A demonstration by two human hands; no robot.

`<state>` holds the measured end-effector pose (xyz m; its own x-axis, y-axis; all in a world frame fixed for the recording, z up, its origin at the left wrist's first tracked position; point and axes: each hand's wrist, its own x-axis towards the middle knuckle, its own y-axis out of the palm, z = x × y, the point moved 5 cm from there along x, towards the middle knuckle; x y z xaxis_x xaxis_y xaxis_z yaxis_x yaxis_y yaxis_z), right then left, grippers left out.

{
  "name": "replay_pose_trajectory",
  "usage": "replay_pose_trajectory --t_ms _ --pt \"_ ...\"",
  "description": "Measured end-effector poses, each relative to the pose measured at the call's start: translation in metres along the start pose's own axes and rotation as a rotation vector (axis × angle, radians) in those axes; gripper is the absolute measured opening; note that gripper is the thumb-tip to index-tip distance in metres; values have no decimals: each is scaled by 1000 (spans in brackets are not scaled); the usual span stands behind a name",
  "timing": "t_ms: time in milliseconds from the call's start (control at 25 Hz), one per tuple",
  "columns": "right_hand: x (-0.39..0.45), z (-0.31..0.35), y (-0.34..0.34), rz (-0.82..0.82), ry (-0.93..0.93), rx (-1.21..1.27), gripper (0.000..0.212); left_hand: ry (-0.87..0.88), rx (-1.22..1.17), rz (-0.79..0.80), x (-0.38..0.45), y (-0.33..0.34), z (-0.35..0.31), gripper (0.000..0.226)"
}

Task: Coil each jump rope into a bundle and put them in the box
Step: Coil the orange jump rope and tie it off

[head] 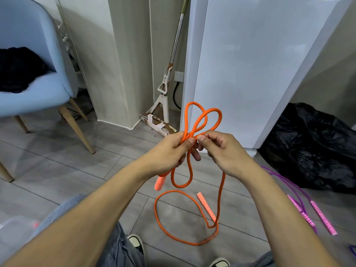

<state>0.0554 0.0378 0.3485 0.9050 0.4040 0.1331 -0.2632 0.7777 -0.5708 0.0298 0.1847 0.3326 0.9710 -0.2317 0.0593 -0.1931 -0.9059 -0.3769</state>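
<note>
Orange braided jump rope [194, 120], seen from the head camera, gathered at frame centre. Pinched where its strands cross, between thumb and fingers of the left hand [169, 149] and, touching it from 3 o'clock, the right hand [223, 149]. Both hands closed on that same crossing, knuckle to knuckle. Two loops standing up from the pinch toward 12 o'clock; one longer loop hanging toward 6 o'clock. One orange handle [159, 183] dangling just below the left wrist, at about 7 o'clock from the pinch.

Rest of the rope not yet coiled: a slack run dropping from under the right hand straight down toward 6 o'clock, then curling into a wide ring on the grey floor [57, 162]. Second handle [207, 207] lying flat inside that ring, long axis running from 11 to 5 o'clock.

Key relation, by judgement: free length leaves the bundle on the right-hand side and lies below and nearer the feet, so right hand better placed to draw up the next loop, left hand to keep the pinch.

Purple jump rope [289, 182] with pink handles on the floor at 4 o'clock, well apart, untouched. Clear plastic box [13, 226] (only a blurred corner showing) at 8 o'clock, by the left knee.
</note>
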Motion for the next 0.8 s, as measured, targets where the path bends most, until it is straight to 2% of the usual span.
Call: replay_pose_trajectory --t_ms 80,200,320,400,520,640,720,800 --pt "1 -1 2 1 18 22 32 11 -4 -18 0 -2 1 29" --pt "3 -7 0 9 80 90 35 -16 -339 -115 3 -7 2 24" --pt "3 -24 -17 -4 161 56 39 -46 -578 -404 12 -38 16 24" --pt "2 -36 -36 -99 184 -57 43 -60 -685 -593 13 -64 27 26" --pt "-1 -48 -58 -172 255 -270 38 -65 -778 -761 9 -87 36 27" --pt "-1 -54 -56 -102 310 -313 32 -113 -786 -799 8 -84 40 27" --pt "2 -44 -45 -163 253 -132 29 -171 -749 -731 11 -73 42 25" --pt "6 -28 -29 -245 170 82 26 -219 -721 -598 13 -54 40 24"
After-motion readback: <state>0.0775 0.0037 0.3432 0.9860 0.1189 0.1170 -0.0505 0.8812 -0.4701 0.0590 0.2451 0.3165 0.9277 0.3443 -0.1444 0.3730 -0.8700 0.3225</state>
